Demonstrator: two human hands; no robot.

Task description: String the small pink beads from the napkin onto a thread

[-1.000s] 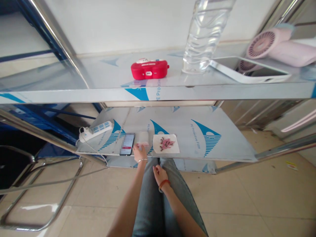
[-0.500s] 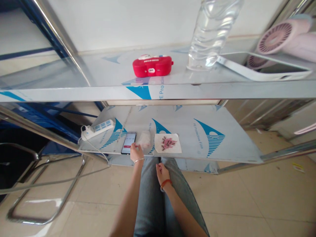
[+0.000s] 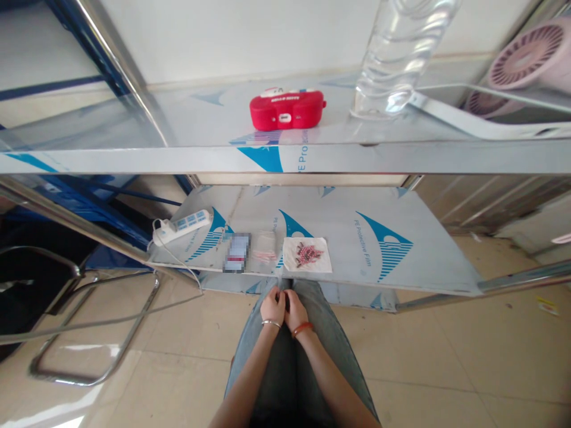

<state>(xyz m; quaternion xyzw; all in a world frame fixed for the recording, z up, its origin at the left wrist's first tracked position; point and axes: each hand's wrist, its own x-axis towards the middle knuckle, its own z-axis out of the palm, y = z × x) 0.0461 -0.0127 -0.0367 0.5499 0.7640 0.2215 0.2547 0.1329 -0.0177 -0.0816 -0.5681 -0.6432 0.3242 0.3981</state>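
Note:
My left hand (image 3: 273, 307) and my right hand (image 3: 295, 310) meet above my lap, just below the front edge of the lower shelf. Both are closed with fingertips drawn together; whatever they may pinch is hidden or too small to name. Beyond them on the shelf lies a white sheet (image 3: 325, 265) bearing a cluster of small pink and dark pieces. Left of it rests a clear plastic bag (image 3: 264, 243) with pinkish contents along its near end. A phone (image 3: 237, 252), its screen lit and blurred out, lies farther left.
A white power strip (image 3: 187, 224) with a cable sits at the lower shelf's left end. On the upper shelf (image 3: 196, 159) stand a red case (image 3: 286, 110), a clear water bottle (image 3: 392, 65), a white-framed object (image 3: 468, 119) and a pink fan (image 3: 526, 56). A metal-framed chair (image 3: 102, 371) is at left.
My left hand has left the shelf beside the phone and plastic bag and come down right to meet my right hand over my lap. The view has shifted slightly.

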